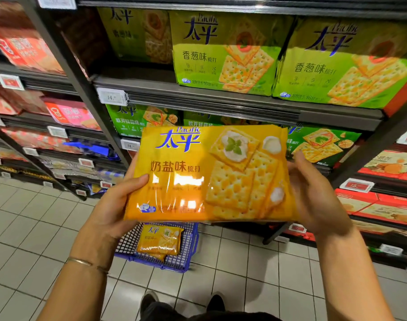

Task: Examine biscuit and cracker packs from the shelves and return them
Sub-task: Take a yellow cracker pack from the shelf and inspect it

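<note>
The left hand [114, 205] and right hand [318, 195] grip the yellow pack [209, 174] by its side edges, fingers [299, 158] curled round it. Green packs [225, 54] stand on the far shelves [198, 98]; a basket [188, 251] sits on the floor [36, 228] below.

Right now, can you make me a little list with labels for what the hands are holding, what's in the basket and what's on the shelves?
Held: yellow cracker pack, front facing the camera
Left side: left hand grips the edge, thumb on the front
Right side: right hand holds the other edge
On the floor: blue basket with a smaller yellow pack inside
Shelf above: light green cracker packs
Shelf behind: dark green cracker packs
</note>
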A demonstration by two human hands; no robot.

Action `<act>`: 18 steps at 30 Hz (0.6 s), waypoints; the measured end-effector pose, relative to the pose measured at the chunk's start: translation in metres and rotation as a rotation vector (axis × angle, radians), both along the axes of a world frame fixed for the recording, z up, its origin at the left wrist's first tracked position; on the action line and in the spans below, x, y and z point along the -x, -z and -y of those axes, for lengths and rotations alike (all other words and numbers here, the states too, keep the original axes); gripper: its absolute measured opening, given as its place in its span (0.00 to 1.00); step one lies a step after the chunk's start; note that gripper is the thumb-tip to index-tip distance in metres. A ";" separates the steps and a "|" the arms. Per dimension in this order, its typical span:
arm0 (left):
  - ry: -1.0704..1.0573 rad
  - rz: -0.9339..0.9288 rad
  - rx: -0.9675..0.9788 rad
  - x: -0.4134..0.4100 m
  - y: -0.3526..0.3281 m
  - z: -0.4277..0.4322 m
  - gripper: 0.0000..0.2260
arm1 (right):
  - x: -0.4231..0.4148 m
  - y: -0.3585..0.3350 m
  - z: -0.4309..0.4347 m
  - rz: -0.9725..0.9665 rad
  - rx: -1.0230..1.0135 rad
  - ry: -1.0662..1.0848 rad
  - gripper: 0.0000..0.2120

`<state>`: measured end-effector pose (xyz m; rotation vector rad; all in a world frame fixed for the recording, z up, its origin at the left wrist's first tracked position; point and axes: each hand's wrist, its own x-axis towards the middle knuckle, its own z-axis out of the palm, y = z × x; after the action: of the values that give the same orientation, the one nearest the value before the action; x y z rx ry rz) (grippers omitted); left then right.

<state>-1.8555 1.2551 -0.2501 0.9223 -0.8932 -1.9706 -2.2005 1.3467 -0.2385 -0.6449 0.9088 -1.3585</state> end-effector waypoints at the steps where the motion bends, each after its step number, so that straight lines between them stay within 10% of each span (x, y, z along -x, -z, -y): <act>1: 0.009 0.009 0.079 -0.001 -0.002 0.001 0.34 | -0.002 0.001 0.002 -0.061 0.017 0.003 0.29; 12: 0.127 -0.083 0.044 0.001 -0.018 0.005 0.21 | -0.020 0.001 0.020 -0.196 -0.023 0.242 0.26; 18: 0.346 -0.664 -0.067 0.046 -0.045 -0.010 0.56 | -0.041 0.007 0.029 0.372 -0.138 0.012 0.22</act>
<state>-1.9015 1.2654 -0.2055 0.1029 -0.6212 -2.3897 -2.1590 1.3178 -0.2460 -0.2678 0.6977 -1.3553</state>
